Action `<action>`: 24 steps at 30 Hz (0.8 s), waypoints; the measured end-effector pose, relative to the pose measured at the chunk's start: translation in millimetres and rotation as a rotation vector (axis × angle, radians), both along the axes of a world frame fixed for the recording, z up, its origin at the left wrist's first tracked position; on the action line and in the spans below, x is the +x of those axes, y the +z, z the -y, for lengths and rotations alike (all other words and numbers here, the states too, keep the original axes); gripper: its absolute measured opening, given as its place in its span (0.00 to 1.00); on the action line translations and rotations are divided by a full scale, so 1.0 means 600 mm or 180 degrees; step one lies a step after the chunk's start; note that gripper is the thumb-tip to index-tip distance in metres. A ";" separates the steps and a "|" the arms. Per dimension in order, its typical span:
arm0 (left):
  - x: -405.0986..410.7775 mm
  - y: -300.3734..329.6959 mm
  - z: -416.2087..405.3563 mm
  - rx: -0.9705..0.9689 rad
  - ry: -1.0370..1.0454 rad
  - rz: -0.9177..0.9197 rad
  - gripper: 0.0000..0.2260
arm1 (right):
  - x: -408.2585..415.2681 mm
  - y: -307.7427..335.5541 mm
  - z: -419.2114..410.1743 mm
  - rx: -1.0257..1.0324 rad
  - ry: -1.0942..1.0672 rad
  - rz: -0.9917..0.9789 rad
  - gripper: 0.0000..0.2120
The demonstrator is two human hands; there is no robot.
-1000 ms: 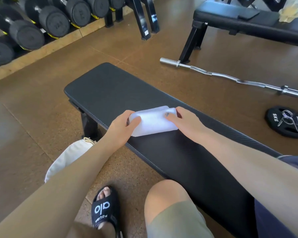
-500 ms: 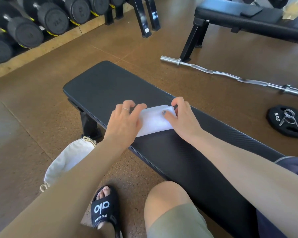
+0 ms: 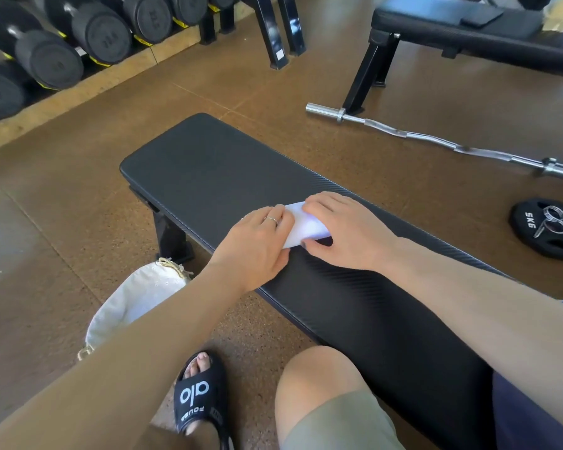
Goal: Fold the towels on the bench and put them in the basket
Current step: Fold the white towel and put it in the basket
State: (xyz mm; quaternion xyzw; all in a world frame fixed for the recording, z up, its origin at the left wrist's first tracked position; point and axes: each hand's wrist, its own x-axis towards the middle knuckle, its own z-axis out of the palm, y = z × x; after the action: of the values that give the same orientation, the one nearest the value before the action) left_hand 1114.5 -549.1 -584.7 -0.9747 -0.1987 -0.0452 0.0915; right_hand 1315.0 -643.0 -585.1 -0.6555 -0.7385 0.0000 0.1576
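both hands have closed in w/ the left hand (image 3: 257, 245) and right hand (image 3: 345, 235) now pressing flat, fingers spread not gripping, on the small folded towel (image 3: 301, 227) near the bench (image 3: 208, 164) near edge, so fold's prob done, basket (image 3: 134, 303) on the floor next.

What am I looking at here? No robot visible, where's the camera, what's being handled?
There is no machine: a person works with two bare hands, filmed by one wide-angle camera worn on the head, looking forward and down. The left hand and right hand both press flat on a small white towel, already folded compact, lying on a black padded bench. Neither hand is lifting it. The cream cloth basket sits on the floor beside the bench's leg, partly behind the left forearm. Around it is gym gear: a curl bar, a weight plate and racked dumbbells.
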 end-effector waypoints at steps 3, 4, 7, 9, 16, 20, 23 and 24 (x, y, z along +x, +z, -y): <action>0.014 0.023 -0.007 -0.0117 0.0112 0.0012 0.13 | 0.008 0.013 -0.015 -0.0272 0.0028 -0.0032 0.21; 0.018 0.033 -0.011 -0.0272 0.0197 -0.0070 0.11 | 0.009 0.016 -0.021 -0.0331 -0.0006 0.0004 0.21; 0.024 0.063 -0.028 -0.0812 0.0506 -0.0338 0.12 | 0.004 0.020 -0.033 -0.0476 -0.0128 0.0026 0.19; 0.019 0.076 -0.032 -0.1082 0.0638 -0.0433 0.12 | -0.005 0.019 -0.030 -0.0549 -0.0159 -0.0104 0.17; -0.041 0.051 -0.011 -0.2685 0.1705 0.0956 0.21 | -0.044 0.016 0.002 -0.0668 -0.0375 -0.0474 0.17; -0.088 0.052 0.046 -0.4829 0.3223 0.2448 0.41 | -0.078 0.020 0.023 -0.0730 -0.0614 -0.0730 0.16; -0.088 0.060 0.086 -0.5867 0.3232 0.3063 0.25 | -0.110 0.024 0.041 -0.0724 -0.0721 -0.0733 0.17; -0.086 0.063 0.097 -0.5935 0.3152 0.3117 0.19 | -0.123 0.025 0.047 -0.0756 -0.0718 -0.0767 0.18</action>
State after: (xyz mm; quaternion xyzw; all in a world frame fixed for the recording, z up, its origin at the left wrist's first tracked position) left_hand 1062.6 -607.3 -546.8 -0.3582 -0.5281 -0.2126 -0.7400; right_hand 1241.0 -671.0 -570.0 -0.7434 -0.6310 0.1479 0.1654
